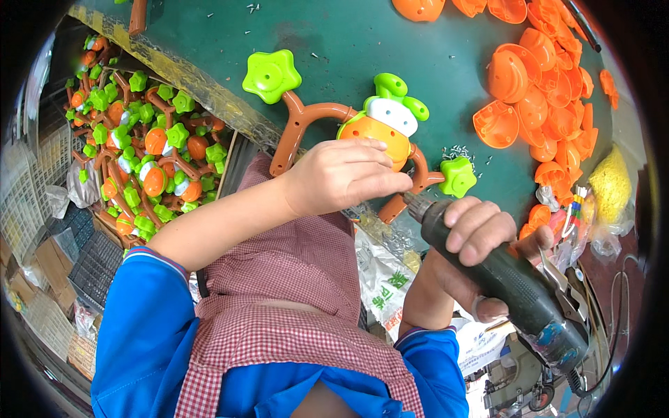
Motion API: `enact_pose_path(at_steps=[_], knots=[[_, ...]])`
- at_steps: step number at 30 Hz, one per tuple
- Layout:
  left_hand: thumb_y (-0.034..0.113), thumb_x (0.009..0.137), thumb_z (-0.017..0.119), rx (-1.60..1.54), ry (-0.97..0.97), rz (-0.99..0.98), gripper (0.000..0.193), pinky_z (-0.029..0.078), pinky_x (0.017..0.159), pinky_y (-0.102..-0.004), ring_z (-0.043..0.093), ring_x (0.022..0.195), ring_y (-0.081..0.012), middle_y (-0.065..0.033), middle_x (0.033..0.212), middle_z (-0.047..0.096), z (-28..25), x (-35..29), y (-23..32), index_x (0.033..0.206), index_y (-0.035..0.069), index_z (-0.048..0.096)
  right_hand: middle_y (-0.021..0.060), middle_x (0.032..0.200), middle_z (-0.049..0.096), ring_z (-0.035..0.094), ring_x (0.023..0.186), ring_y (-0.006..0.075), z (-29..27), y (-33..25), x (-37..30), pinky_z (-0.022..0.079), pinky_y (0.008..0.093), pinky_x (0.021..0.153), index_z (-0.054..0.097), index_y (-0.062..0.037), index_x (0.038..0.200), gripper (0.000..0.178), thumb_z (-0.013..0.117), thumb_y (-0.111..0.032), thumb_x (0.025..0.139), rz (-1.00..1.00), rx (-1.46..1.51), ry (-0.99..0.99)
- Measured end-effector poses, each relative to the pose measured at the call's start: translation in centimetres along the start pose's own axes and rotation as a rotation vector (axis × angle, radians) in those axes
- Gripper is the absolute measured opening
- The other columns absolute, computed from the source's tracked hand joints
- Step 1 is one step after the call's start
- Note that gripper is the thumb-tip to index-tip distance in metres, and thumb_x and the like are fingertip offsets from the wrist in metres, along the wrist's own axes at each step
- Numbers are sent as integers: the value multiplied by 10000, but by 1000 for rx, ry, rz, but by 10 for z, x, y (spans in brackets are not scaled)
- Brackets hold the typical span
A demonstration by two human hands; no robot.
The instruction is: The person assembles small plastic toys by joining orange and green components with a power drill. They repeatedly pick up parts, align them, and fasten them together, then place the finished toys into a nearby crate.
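A plastic toy (pixel 373 134) lies at the near edge of the green table, with an orange and white body, brown branching arms and bright green star-shaped ends. My left hand (pixel 341 174) rests across the orange body and grips it, its fingertips partly hidden. In my right hand (pixel 481 244) is a dark corded electric screwdriver (pixel 519 282), held at a slant. Its tip points at the toy's lower brown arm (pixel 410 191), close to my left fingers; whether it touches is hard to tell. Small screws (pixel 457 151) lie beside the right green star (pixel 458 177).
Orange plastic shells (pixel 540 90) are heaped along the right of the green table (pixel 334 35). A yellow bag (pixel 611 182) sits beyond them. Left of the striped table edge, a large box holds many finished-looking toys (pixel 153 153). A cable (pixel 617 313) hangs at lower right.
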State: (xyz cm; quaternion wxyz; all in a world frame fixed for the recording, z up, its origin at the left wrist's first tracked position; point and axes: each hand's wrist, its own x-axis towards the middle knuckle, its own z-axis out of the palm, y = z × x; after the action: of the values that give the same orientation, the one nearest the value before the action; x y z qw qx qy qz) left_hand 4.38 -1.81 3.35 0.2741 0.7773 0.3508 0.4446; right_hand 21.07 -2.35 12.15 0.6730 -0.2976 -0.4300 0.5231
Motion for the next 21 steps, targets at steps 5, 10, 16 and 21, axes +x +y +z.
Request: enact_pose_path(at_steps=[5, 10, 16, 21], knots=[[113, 728, 643, 6, -53, 34, 308, 562, 821, -336, 634, 723, -160, 7, 728, 596, -7, -6, 2, 1034, 144, 636, 32, 727, 557, 544, 624, 182, 3, 5, -11, 453, 353, 634, 301, -129, 1422, 874, 662, -596, 778, -21, -113, -68], [93, 739, 650, -69, -137, 21, 303, 564, 793, -336, 637, 718, -169, -13, 726, 601, -17, -9, 4, 1039, 127, 622, 33, 740, 551, 539, 629, 174, 0, 8, -12, 452, 350, 641, 283, -128, 1439, 877, 661, -580, 790, -17, -90, -207], [209, 586, 791, 24, -283, -118, 575, 477, 953, -407, 609, 1018, -246, -44, 1033, 637, -34, 4, 7, 1127, 148, 609, 82, 727, 580, 586, 633, 242, 17, 11, -31, 489, 419, 675, 253, -137, 1409, 868, 665, -579, 787, -58, -137, 71], [194, 531, 832, 167, -287, -163, 605, 434, 965, -455, 543, 1138, -270, -3, 1248, 575, -23, -2, -23, 1104, 172, 637, 71, 749, 551, 548, 654, 210, 22, 17, -26, 462, 397, 675, 274, -109, 1406, 892, 624, -642, 782, -76, -283, -47]])
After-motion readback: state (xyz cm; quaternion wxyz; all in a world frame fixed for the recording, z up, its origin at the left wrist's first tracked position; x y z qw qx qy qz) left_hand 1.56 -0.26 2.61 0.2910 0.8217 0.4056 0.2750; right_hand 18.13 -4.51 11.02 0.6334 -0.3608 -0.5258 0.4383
